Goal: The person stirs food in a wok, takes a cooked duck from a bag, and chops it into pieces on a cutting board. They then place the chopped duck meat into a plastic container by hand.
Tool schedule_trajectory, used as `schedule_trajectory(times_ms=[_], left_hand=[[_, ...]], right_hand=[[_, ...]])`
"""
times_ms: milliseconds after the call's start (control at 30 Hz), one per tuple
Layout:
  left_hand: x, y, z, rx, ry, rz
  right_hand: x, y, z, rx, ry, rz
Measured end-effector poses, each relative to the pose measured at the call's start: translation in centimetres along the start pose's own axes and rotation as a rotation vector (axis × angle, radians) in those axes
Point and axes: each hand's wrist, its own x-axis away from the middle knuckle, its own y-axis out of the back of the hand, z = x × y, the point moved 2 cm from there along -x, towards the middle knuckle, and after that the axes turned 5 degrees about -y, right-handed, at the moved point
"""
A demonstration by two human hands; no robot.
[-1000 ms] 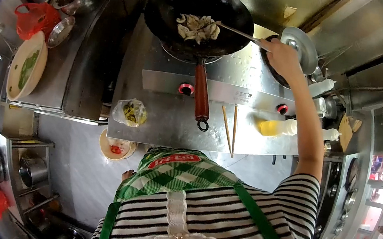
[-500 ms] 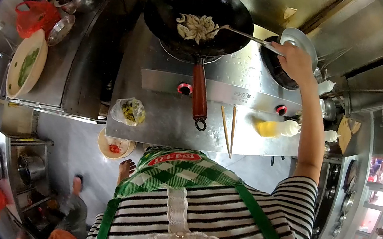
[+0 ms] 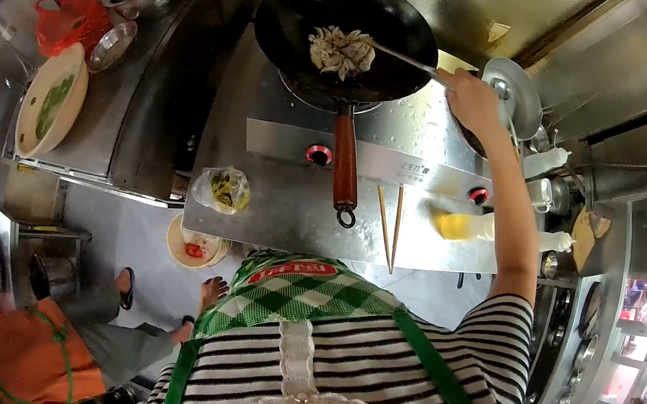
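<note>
A thin metal spatula (image 3: 402,58) is gripped by the closed right hand (image 3: 470,99), upper centre of the frame, its tip in pale, curled food (image 3: 342,49). The food is held in a round black wok (image 3: 348,28) with a red-brown handle. Below, wet stainless-steel stove (image 3: 424,133), two wooden chopsticks (image 3: 388,226). Left hand is not visible.
</note>
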Motion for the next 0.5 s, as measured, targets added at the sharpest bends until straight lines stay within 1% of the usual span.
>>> schedule_trajectory(times_ms=[33, 100, 133, 167, 200, 233, 333, 367, 467, 500], left_hand=[[0.0, 0.1, -0.1, 0.153, 0.024, 0.181], [-0.1, -1.6, -0.5, -0.214, -0.131, 0.383], [0.4, -3.4, -1.1, -0.401, -0.211, 0.483], [0.5, -4.7, -1.5, -0.097, -0.095, 0.466], [0.5, -5.1, -1.6, 0.208, 0.022, 0.44], [-0.7, -1.0, 0.2, -0.071, -0.177, 0.004], [-0.8, -0.8, 0.1, -0.246, -0.178, -0.227], [-1.2, -0.8, 0.1, -0.254, -0.193, -0.213], [-0.9, -1.9, -1.1, 0.168, -0.157, 0.239], [-0.9, -1.6, -1.1, 0.199, -0.089, 0.299]], right_hand=[[-0.3, 0.3, -0.1, -0.008, -0.009, -0.005], [-0.7, 0.0, 0.6, -0.039, -0.017, -0.029], [-1.0, -0.7, 0.8, -0.046, -0.009, -0.029], [-1.5, -1.5, 0.9, -0.054, -0.001, -0.033], [-1.8, -1.9, 1.0, -0.063, 0.008, -0.036], [-2.0, -0.8, 1.0, -0.095, -0.025, 0.006], [-3.4, -1.0, 1.3, -0.161, -0.005, -0.009], [-3.5, -1.3, 1.9, -0.186, -0.024, -0.013], [-3.6, -2.0, 1.6, -0.133, 0.015, 0.001], [-3.0, -1.8, 0.8, -0.11, 0.045, -0.063]])
